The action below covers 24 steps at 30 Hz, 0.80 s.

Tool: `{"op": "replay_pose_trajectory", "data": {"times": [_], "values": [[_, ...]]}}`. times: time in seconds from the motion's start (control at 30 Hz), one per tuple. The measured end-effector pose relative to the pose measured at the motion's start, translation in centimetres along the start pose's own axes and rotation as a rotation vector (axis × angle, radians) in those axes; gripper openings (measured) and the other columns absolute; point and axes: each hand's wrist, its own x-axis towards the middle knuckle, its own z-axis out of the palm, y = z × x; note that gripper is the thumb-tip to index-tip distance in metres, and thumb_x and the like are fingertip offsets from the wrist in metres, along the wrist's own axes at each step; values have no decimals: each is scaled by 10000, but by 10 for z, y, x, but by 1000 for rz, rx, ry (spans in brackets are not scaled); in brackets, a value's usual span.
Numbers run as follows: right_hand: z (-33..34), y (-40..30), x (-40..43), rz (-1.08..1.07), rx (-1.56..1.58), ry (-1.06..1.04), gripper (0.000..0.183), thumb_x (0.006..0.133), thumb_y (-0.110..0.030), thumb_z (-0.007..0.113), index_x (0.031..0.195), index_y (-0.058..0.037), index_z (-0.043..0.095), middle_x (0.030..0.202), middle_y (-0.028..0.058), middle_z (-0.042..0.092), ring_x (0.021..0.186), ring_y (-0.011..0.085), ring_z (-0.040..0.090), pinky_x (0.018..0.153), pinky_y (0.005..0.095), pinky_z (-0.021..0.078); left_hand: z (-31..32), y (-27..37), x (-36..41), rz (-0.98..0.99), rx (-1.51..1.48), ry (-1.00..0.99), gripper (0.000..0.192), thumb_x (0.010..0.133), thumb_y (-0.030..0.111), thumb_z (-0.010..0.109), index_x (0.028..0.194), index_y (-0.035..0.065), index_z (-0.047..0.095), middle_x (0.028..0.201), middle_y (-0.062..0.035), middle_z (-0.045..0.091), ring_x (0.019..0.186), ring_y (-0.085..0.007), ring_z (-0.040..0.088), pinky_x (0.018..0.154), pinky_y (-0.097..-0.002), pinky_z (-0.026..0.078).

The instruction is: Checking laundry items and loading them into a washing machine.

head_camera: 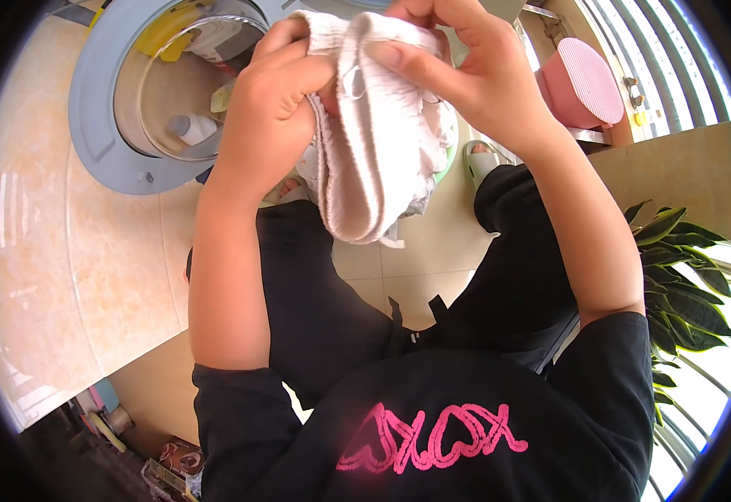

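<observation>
A folded white cloth garment with an elastic waistband hangs from both hands at the top middle, over the space between the legs. My left hand grips its left edge, the fingers curled into the fabric. With thumb and fingers, my right hand pinches the upper right part of the band. A thin white cord loop shows on the cloth. Behind and below it, more light fabric and a piece of a green rim are partly hidden.
At the upper left stands an open washing machine door, with bottles visible through its glass. A pink striped container rests on a shelf at the upper right. A leafy potted plant is at the right, beside window bars. Tiled floor shows between the legs.
</observation>
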Motion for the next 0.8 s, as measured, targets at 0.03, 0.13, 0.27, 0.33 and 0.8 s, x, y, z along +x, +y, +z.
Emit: {"op": "replay_pose_trajectory", "data": {"times": [0.03, 0.13, 0.27, 0.33, 0.8], "values": [[5, 0, 4, 68, 40, 4, 328, 873, -211, 729, 1095, 2, 616, 908, 85, 565, 831, 146, 530, 726, 285, 441, 1, 0, 0, 0, -2, -1, 197, 671, -143, 523, 773, -1, 614, 832, -95, 635, 971, -263, 576, 820, -315, 458], [23, 8, 14, 57, 353, 45, 381, 937, -249, 667, 1204, -2, 554, 999, 62, 589, 912, 116, 542, 784, 265, 455, 3, 2, 4, 2, -89, 60, 171, 723, -188, 440, 736, -23, 484, 814, -64, 556, 934, -179, 538, 818, -239, 418], [27, 1, 20, 256, 692, -86, 457, 1002, -349, 539, 1273, 18, 524, 1103, 51, 610, 968, 102, 567, 817, 236, 463, 3, 1, 7, -111, -309, 121, 223, 773, -200, 419, 803, -19, 546, 942, -25, 567, 893, -82, 512, 844, -190, 394], [24, 8, 25, 372, 686, -112, 455, 1004, -348, 529, 1265, 25, 534, 1077, 49, 621, 946, 96, 575, 809, 234, 467, 9, 6, 12, -141, -346, 159, 222, 788, -193, 433, 829, -22, 569, 947, -22, 575, 899, -82, 522, 849, -185, 393], [24, 10, 44, 555, 510, 332, 323, 960, -336, 593, 981, -14, 581, 727, -14, 547, 595, 58, 478, 525, 230, 379, 19, -4, 17, -749, -880, 426, 421, 986, 251, 564, 1276, -50, 511, 1175, -143, 634, 1104, -177, 592, 960, -314, 457]]}}
